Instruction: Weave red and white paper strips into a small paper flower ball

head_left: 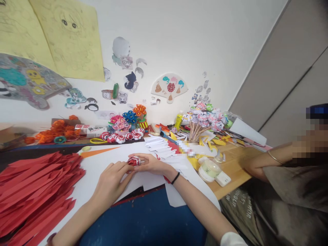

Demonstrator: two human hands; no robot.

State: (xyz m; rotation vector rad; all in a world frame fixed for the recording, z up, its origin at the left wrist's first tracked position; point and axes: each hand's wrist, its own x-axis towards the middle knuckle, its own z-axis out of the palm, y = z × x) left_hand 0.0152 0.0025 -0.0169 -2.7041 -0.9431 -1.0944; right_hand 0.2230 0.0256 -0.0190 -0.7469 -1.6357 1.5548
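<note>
A small red-and-white paper flower [133, 161] is held between both hands over the white paper on the desk. My left hand [114, 177] has its fingers closed on the flower's left and lower side. From the right, my right hand [151, 164], with a black band at the wrist, pinches the same flower. Folded white paper strips [160, 147] lie just beyond my right hand. A large pile of red paper strips [38, 191] covers the left side of the desk.
Finished red-and-white flowers [120, 138] line the back, beside a bottle [91, 131]. A bunch of paper flowers on sticks [202, 119] stands back right. A round jar [208, 170] sits right. Another person's arm [269, 158] rests at the far right.
</note>
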